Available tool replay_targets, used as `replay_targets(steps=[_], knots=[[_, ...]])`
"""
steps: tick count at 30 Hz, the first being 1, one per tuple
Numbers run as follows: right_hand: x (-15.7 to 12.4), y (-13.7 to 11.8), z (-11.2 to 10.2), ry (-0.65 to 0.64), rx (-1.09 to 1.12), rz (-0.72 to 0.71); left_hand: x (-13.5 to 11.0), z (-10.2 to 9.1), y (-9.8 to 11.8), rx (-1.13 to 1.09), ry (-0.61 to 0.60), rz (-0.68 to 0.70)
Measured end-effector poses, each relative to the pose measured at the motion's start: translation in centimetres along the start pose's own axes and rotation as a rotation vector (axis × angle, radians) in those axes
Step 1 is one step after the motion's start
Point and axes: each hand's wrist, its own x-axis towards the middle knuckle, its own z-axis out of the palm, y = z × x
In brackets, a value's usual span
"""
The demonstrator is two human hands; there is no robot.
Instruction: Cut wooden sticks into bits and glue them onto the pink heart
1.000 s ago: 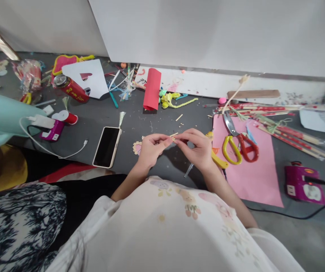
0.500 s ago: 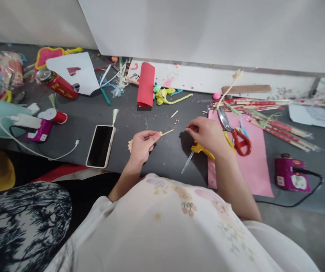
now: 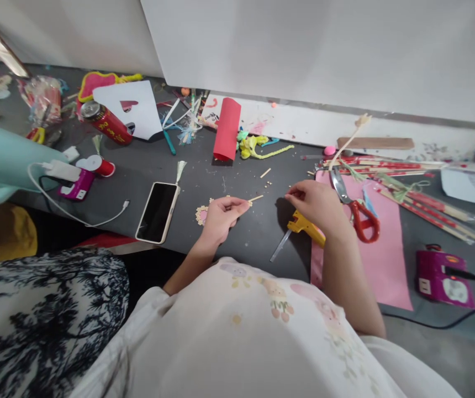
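My left hand (image 3: 226, 215) is closed in a pinch on a thin wooden stick (image 3: 256, 198), whose pale tip points right. Under and beside that hand shows a small pink piece edged with tiny wooden bits (image 3: 201, 214); its middle is covered by my fingers. My right hand (image 3: 314, 202) hovers to the right with thumb and fingertips pressed together. Whatever may be between them is too small to see. Just below it lies a yellow glue gun (image 3: 304, 225) with a clear glue stick. Red-handled scissors (image 3: 364, 221) rest on pink paper (image 3: 386, 260), behind my right wrist.
A phone (image 3: 157, 213) lies left of my left hand. Further back are a red paper roll (image 3: 227, 130), yellow craft wire (image 3: 254, 146), and a red can (image 3: 107, 122). Wrapped sticks (image 3: 423, 207) and a purple power block (image 3: 444, 278) sit right. Another person's patterned clothing (image 3: 47, 320) shows left.
The camera view has turned slightly left, so things appear shifted right. More of the pink piece shows beside my left hand. Both hands keep nearly the same pose.
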Motion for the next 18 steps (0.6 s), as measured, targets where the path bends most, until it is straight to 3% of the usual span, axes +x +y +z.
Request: replay_targets(steps=[18], knots=[[-0.62, -0.61, 0.19, -0.065, 0.048, -0.029, -0.14, 0.09, -0.08, 0.043, 0.0, 0.016]])
